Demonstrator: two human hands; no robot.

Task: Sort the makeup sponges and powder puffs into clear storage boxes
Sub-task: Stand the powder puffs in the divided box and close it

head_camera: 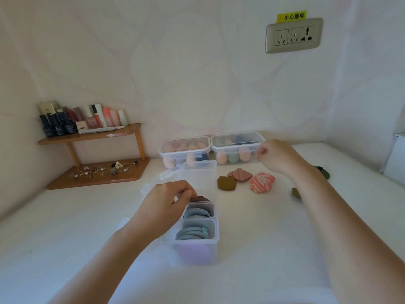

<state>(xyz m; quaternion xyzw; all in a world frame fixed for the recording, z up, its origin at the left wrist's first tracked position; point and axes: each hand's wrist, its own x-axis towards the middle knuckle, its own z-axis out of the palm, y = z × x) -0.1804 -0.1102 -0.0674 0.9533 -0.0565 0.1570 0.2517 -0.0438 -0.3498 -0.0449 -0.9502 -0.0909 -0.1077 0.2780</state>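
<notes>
A clear divided box (215, 232) stands open mid-table, holding blue-grey puffs (191, 234) and a lilac one (192, 253). My left hand (163, 207) pinches a dark brown puff (200, 198) at the box's middle compartment. My right hand (277, 155) hovers with curled fingers, holding nothing visible, in front of the right lidded box (237, 141) of egg sponges. A second lidded box (184, 145) sits beside it. Loose on the table lie an olive puff (226, 183), pink-brown puffs (240, 174) and a marbled pink puff (262, 182).
A wooden corner shelf (92, 137) at the left carries cosmetics bottles, with small jewellery on its base (98, 178). Dark green puffs (324, 172) show past my right forearm. A wall socket (293, 35) is high on the right. A white box (396, 156) stands at the right edge.
</notes>
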